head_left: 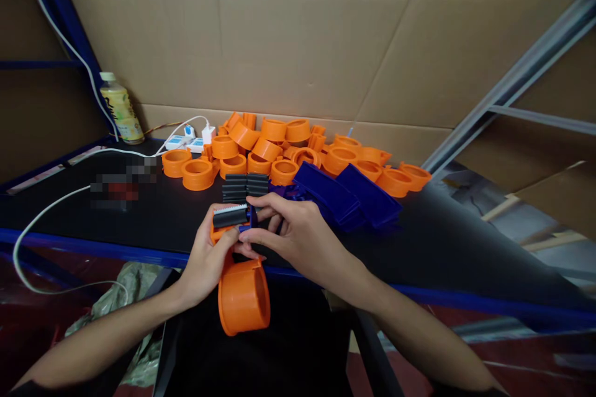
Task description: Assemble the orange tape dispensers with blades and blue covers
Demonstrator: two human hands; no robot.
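My left hand is closed around the upper end of an orange plastic tape dispenser, just over the table's front edge. The dispenser's wide round hub hangs below the fingers. A black roller lies across its head, with a white toothed strip along it. At the roller's right end, my right hand pinches a small dark blue plastic piece between thumb and fingers. The piece touches the dispenser's head; whether it is fastened there I cannot tell. Just behind the hands lie several black rollers.
Many orange dispenser bodies are heaped at the back of the black table. Dark blue flat plastic parts lie right of centre. A power strip with white cables and a yellow drink bottle stand at the back left.
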